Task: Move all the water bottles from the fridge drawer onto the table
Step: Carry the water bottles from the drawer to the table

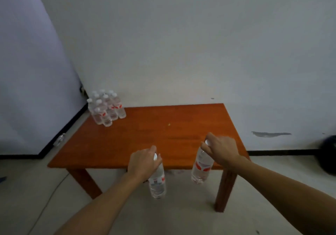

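Note:
My left hand grips the capped neck of a clear water bottle with a red-and-white label; it hangs upright in front of the table's near edge. My right hand holds a second, similar bottle by its top, hanging over the near right part of the orange-brown wooden table. A cluster of several water bottles stands upright at the table's far left corner. The fridge drawer is not in view.
The table stands against a pale wall, with another wall and dark baseboard on the left. A small yellow speck lies on the tabletop. A dark round object sits on the floor at right, and a cable runs along the floor at left.

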`<state>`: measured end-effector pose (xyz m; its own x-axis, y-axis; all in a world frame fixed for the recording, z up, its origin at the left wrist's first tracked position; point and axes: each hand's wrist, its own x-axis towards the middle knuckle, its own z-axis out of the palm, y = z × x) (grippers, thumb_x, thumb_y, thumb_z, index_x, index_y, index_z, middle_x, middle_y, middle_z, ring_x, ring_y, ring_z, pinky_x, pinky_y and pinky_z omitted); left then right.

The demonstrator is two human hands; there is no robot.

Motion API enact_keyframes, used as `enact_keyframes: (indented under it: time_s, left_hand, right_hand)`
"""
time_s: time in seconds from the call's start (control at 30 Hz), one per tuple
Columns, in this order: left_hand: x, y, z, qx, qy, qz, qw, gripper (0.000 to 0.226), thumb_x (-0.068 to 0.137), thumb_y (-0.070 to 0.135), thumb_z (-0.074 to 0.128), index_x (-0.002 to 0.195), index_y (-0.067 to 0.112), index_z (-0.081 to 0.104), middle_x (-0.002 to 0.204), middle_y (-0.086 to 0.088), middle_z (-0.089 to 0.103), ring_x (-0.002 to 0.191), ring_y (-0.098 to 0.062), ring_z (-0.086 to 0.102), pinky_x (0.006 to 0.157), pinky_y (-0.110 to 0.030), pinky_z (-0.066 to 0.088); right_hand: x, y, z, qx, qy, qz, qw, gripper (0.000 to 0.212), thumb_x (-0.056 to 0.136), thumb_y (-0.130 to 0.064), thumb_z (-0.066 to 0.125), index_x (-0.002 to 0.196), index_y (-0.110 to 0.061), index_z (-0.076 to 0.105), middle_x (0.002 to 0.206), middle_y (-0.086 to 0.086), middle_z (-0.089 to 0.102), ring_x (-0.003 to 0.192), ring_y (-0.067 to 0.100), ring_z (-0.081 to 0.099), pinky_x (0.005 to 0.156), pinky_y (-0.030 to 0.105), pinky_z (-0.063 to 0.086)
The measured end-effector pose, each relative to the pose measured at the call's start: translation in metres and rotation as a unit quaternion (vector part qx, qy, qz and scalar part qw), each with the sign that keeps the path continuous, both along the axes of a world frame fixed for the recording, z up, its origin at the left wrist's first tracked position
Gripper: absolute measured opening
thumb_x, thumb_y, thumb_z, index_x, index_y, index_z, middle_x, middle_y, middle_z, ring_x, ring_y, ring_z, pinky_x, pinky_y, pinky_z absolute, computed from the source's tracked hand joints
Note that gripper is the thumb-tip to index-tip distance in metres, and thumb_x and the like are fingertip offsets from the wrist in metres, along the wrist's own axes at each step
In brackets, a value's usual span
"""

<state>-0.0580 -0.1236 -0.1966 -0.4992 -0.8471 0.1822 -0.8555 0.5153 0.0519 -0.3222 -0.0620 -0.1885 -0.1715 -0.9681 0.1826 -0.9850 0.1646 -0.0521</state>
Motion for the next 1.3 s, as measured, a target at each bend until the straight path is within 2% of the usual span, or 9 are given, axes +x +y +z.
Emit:
enact_keyframes:
  time_s: [0.1,0.27,0.43,0.6,0.7,0.93,1.07,1.17,1.3]
  left_hand:
    - [0.024,-0.050,-0.007,0.011,-0.004,0.043,0.999,0.020,0.098,0.040,0.039,0.084,0.026,0.043,0.066,0.011,0.047,0.050,-0.003,0.041,0.046,-0.017,0.025]
    - [0.056,-0.139,-0.010,0.018,-0.008,0.106,0.994,0.020,0.097,0.043,0.042,0.090,0.025,0.049,0.070,0.010,0.056,0.058,-0.006,0.055,0.053,-0.020,0.044]
    - [0.097,-0.208,-0.010,0.026,0.037,0.180,0.983,0.022,0.095,0.046,0.044,0.095,0.025,0.050,0.073,0.010,0.058,0.062,-0.006,0.057,0.057,-0.019,0.048]
    - [0.142,-0.272,-0.017,0.033,0.054,0.216,0.974,0.018,0.096,0.044,0.046,0.092,0.027,0.048,0.075,0.011,0.059,0.064,-0.004,0.059,0.062,-0.019,0.052]
    - [0.175,-0.313,-0.029,0.052,0.050,0.218,0.973,0.017,0.095,0.044,0.047,0.090,0.028,0.044,0.077,0.011,0.057,0.066,-0.005,0.058,0.063,-0.017,0.050]
    - [0.257,-0.422,-0.047,0.051,0.036,0.157,0.986,0.022,0.095,0.045,0.046,0.100,0.024,0.052,0.083,0.011,0.059,0.068,-0.006,0.054,0.060,-0.015,0.037]
    - [0.292,-0.483,-0.046,0.047,0.038,0.124,0.990,0.025,0.094,0.045,0.049,0.103,0.022,0.053,0.090,0.008,0.065,0.071,-0.007,0.054,0.063,-0.018,0.039]
    - [0.304,-0.519,-0.048,0.054,0.049,0.109,0.991,0.025,0.093,0.042,0.051,0.107,0.021,0.053,0.094,0.005,0.065,0.076,-0.011,0.057,0.066,-0.022,0.041]
    - [0.314,-0.563,-0.059,0.069,0.039,0.119,0.990,0.025,0.092,0.045,0.050,0.102,0.022,0.053,0.095,0.005,0.063,0.080,-0.013,0.060,0.070,-0.025,0.048]
  right_hand:
    - [0.020,-0.075,-0.010,0.007,0.007,0.047,0.999,0.040,0.095,-0.060,0.031,0.100,-0.024,0.048,0.068,-0.010,0.048,0.052,0.003,0.043,0.045,0.017,0.030]
    - [0.050,-0.192,-0.016,0.000,0.011,0.117,0.993,0.045,0.097,-0.059,0.029,0.108,-0.020,0.049,0.063,-0.010,0.040,0.048,0.004,0.035,0.043,0.019,0.023]
    - [0.089,-0.290,-0.016,-0.004,0.012,0.172,0.985,0.047,0.096,-0.061,0.027,0.105,-0.021,0.049,0.070,-0.009,0.051,0.051,0.005,0.040,0.043,0.019,0.029]
    - [0.139,-0.370,-0.021,0.006,0.008,0.190,0.982,0.046,0.096,-0.060,0.030,0.108,-0.021,0.051,0.072,-0.008,0.055,0.053,0.005,0.047,0.047,0.018,0.036]
    - [0.174,-0.413,-0.029,0.012,0.021,0.192,0.981,0.045,0.096,-0.059,0.031,0.107,-0.021,0.052,0.073,-0.008,0.055,0.055,0.006,0.048,0.045,0.019,0.032]
    - [0.258,-0.508,-0.048,0.034,0.002,0.138,0.990,0.042,0.095,-0.060,0.035,0.107,-0.023,0.052,0.075,-0.009,0.053,0.059,0.006,0.048,0.047,0.019,0.028]
    - [0.295,-0.552,-0.050,0.039,-0.026,0.105,0.993,0.039,0.094,-0.059,0.040,0.105,-0.023,0.052,0.080,-0.007,0.058,0.064,0.009,0.054,0.050,0.021,0.033]
    - [0.313,-0.582,-0.051,0.036,-0.042,0.094,0.994,0.039,0.093,-0.058,0.040,0.106,-0.023,0.053,0.079,-0.009,0.057,0.066,0.010,0.057,0.057,0.024,0.043]
    - [0.329,-0.620,-0.057,0.028,-0.046,0.101,0.993,0.042,0.093,-0.061,0.037,0.102,-0.024,0.053,0.077,-0.009,0.059,0.061,0.008,0.055,0.049,0.022,0.035]
